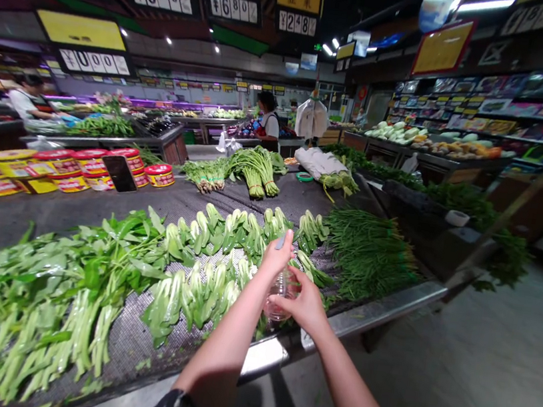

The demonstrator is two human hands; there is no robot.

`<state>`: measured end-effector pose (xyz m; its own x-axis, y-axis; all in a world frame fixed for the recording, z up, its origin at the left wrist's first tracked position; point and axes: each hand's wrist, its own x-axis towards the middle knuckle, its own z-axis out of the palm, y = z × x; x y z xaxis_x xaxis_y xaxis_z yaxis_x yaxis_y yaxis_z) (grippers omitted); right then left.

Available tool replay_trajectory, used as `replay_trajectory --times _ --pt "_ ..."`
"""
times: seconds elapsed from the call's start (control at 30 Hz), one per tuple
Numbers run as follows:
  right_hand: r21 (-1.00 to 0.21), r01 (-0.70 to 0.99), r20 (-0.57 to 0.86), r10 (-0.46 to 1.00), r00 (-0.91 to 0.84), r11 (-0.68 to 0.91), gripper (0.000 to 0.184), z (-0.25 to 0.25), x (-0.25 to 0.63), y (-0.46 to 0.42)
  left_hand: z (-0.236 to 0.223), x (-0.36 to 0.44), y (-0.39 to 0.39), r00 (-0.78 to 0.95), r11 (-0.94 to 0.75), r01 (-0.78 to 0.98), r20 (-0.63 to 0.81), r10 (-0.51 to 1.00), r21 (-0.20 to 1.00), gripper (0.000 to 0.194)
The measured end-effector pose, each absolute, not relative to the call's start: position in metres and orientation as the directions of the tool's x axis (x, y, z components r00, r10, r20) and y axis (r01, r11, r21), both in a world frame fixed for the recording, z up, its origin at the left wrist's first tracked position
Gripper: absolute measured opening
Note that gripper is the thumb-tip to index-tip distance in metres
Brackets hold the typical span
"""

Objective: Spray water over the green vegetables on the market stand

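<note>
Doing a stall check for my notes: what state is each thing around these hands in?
Left hand: closed around the bottle's upper part
Right hand: fingers against the bottle's side
Clear plastic bottle: held in both hands above the greens, contents unclear
Bok choy: loose, laid in rows on the mesh
Thin green stalks: lying in a heap, beside the bok choy

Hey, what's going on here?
At a market vegetable stall, a person holds a clear plastic bottle up with both hands, the left hand near its top and the right hand at its side. Below lie rows of bok choy on a mesh-topped counter. A person in an apron stands farther back.
</note>
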<state>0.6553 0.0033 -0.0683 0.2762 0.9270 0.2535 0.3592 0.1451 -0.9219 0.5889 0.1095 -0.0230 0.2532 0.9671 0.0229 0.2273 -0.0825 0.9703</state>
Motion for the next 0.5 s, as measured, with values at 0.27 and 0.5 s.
replay_trajectory --times 0.27,0.5 --pt "-0.934 0.345 0.199 0.935 0.294 0.09 0.079 -0.076 0.663 -0.005 -0.027 0.6 0.105 0.295 -0.116 0.34 0.011 0.955 0.933 0.067" --pt "-0.946 0.318 0.159 0.943 0.292 0.062 0.079 -0.084 0.663 -0.012 -0.036 0.599 0.097 0.3 -0.108 0.415 -0.024 0.954 0.903 0.063"
